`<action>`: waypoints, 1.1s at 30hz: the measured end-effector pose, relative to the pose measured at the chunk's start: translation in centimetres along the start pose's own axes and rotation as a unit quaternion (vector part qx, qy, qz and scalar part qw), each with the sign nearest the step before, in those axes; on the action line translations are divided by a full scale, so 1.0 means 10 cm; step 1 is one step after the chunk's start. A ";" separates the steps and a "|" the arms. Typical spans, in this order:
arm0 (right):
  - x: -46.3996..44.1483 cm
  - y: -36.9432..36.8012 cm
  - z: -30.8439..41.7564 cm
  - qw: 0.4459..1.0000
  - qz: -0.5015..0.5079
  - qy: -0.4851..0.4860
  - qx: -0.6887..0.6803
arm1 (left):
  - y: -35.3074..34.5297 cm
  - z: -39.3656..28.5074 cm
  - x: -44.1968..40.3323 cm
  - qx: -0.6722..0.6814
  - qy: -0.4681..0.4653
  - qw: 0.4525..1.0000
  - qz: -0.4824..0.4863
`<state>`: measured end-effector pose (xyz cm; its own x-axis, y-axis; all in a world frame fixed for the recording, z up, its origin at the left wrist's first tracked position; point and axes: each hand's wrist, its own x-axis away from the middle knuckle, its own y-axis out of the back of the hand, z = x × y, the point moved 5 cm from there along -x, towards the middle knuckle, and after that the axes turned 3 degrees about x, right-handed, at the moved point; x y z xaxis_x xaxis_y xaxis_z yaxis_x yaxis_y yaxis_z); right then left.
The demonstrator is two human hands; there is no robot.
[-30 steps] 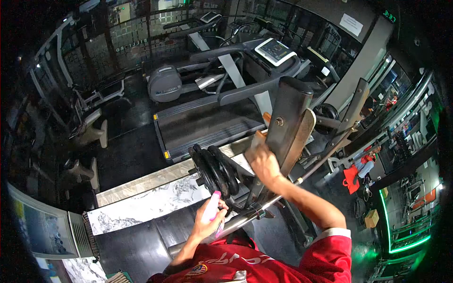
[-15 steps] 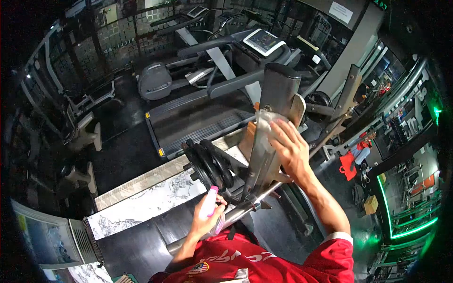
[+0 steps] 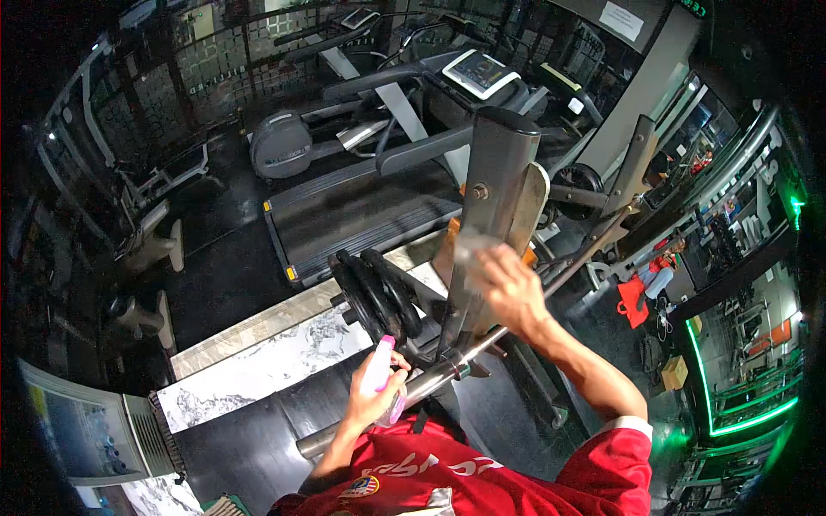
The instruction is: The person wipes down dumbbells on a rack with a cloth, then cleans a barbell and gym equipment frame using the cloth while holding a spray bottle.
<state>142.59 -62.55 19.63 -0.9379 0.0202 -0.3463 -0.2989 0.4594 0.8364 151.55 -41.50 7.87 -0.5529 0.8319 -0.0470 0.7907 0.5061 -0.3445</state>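
Note:
My left hand (image 3: 368, 400) is wrapped round a spray bottle (image 3: 379, 368) with a white and pink top, held close to my red shirt. A steel bar (image 3: 422, 387) runs just beside that hand. My right hand (image 3: 516, 297) holds a pale cloth (image 3: 471, 248) against the face of a dark upright post (image 3: 501, 159) on a rack; the fingers and cloth are smeared by motion. A bolt shows on the post above the cloth. Black weight plates (image 3: 372, 291) hang on a peg left of the post.
Beyond the post stands a treadmill (image 3: 361, 219) with a lit-looking console (image 3: 480, 75). A marble-patterned ledge (image 3: 258, 383) lies left of the rack. At the right, a person (image 3: 662, 279) sits near a red bag (image 3: 632, 303) and a cardboard box (image 3: 675, 373).
My right hand and the cloth have slid down the post, uncovering the bolt. My left hand keeps the spray bottle in nearly the same place.

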 end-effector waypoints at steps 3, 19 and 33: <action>-0.05 0.24 -0.14 0.997 -0.058 -0.044 -0.011 | 0.00 0.00 -0.01 -0.001 -0.001 1.000 -0.001; 1.02 -0.20 0.39 0.911 0.374 0.086 0.151 | 0.15 0.09 0.05 -0.010 0.002 1.000 -0.002; 0.14 0.13 -0.03 0.993 0.019 -0.057 0.099 | 0.08 0.22 0.04 -0.064 0.027 0.997 0.035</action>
<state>140.86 -62.17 20.35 -0.9184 0.1369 -0.3712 -0.2119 0.6220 0.7538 151.39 -41.32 5.47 -0.4822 0.8759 -0.0146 0.8563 0.4678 -0.2190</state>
